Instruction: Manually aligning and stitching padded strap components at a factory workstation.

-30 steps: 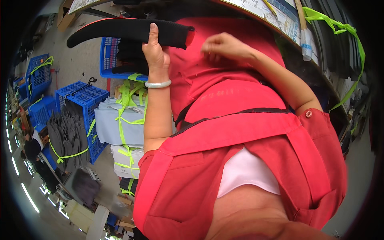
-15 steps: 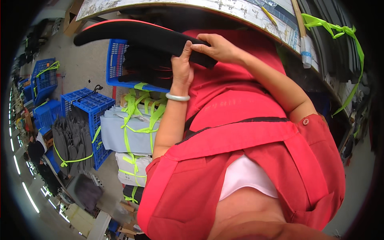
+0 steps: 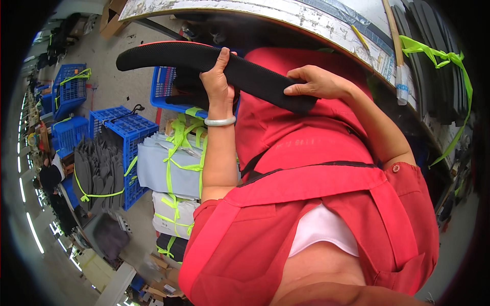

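Observation:
A long, curved black mesh insole (image 3: 255, 76), with a thin red edge along its far side, lies slanted above my lap. My left hand (image 3: 219, 84) is closed round its middle, thumb on the upper face and the other fingers mostly hidden behind it. At its near right end, my right hand (image 3: 321, 84) pinches the edge between thumb and fingers. Behind my left wrist stands a blue plastic crate (image 3: 162, 84) with more black pieces (image 3: 189, 81) inside, partly covered by my hand and the insole.
A worn white table (image 3: 214, 7) spans the far side, holding a yellow tool (image 3: 360, 36). Dark sheets (image 3: 434, 66) tied with a green strip (image 3: 459, 66) stand at right. At left are tied light-blue bundles (image 3: 153, 166) and a blue crate (image 3: 122, 122) beside grey pieces (image 3: 99, 173).
The insole has shifted right and a little nearer. My right hand has slid away from my left to the insole's near right end, while my left hand holds nearer its middle.

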### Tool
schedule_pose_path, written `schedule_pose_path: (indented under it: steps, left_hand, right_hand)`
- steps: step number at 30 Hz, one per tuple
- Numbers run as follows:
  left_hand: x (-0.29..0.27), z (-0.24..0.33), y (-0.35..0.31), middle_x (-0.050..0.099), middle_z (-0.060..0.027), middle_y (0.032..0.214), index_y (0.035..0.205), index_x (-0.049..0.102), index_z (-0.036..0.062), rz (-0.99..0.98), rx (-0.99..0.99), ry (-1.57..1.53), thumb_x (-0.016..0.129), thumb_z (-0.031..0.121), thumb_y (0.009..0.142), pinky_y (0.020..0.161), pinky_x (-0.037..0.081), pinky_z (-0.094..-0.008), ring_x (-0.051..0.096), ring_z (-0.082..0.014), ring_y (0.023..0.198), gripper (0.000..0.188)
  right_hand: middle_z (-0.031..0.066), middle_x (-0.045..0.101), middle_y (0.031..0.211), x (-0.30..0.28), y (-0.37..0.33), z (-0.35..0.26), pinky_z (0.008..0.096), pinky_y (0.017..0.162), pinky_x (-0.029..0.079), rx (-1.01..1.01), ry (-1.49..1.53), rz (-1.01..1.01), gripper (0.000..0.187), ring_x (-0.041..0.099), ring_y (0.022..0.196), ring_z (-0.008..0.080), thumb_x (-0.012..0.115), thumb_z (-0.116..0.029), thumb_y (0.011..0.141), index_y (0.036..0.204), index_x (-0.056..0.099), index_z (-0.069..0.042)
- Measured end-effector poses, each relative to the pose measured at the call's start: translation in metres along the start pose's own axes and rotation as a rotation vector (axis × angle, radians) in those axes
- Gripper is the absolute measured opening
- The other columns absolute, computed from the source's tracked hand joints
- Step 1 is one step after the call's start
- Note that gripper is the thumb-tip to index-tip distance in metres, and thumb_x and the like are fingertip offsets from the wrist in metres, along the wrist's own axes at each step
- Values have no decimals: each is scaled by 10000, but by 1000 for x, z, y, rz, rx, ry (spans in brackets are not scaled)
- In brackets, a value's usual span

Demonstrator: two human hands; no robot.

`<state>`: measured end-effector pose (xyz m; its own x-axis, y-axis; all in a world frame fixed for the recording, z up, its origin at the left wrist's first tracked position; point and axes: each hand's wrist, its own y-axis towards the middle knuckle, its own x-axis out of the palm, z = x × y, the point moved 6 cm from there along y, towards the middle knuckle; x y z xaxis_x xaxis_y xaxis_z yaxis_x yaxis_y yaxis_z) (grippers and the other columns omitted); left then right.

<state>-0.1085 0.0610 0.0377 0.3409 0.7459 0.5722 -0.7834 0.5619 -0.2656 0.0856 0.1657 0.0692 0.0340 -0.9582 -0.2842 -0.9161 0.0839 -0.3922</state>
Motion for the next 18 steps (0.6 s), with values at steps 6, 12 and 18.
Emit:
schedule_pose_path:
  steps: [6, 12, 18]
  left_hand:
    - [15, 7, 2, 668, -120, 858, 962, 643, -7, -107, -59, -103, 739, 94, 823, 733, 567, -342, 663, -215, 794, 196]
    - [-13, 16, 30, 673, -90, 870, 929, 665, 13, 53, 99, -20, 724, 92, 833, 685, 577, -321, 664, -191, 744, 137]
    - [9, -8, 19, 665, -52, 874, 919, 670, 12, 87, 204, 101, 730, 108, 837, 678, 569, -298, 648, -156, 739, 140]
  right_hand:
    - [96, 596, 798, -7, -8, 4, 350, 706, 450, -21, -51, 17, 342, 540, 752, 163, 635, -302, 898, 1008, 601, 20]
    - [86, 640, 880, 13, -10, 2, 326, 746, 467, -5, 71, -150, 350, 577, 818, 148, 622, -299, 914, 1062, 617, 17]
    - [185, 658, 1039, -20, 20, -10, 370, 855, 478, -191, -93, 438, 417, 628, 987, 314, 574, -331, 938, 1190, 565, 1]
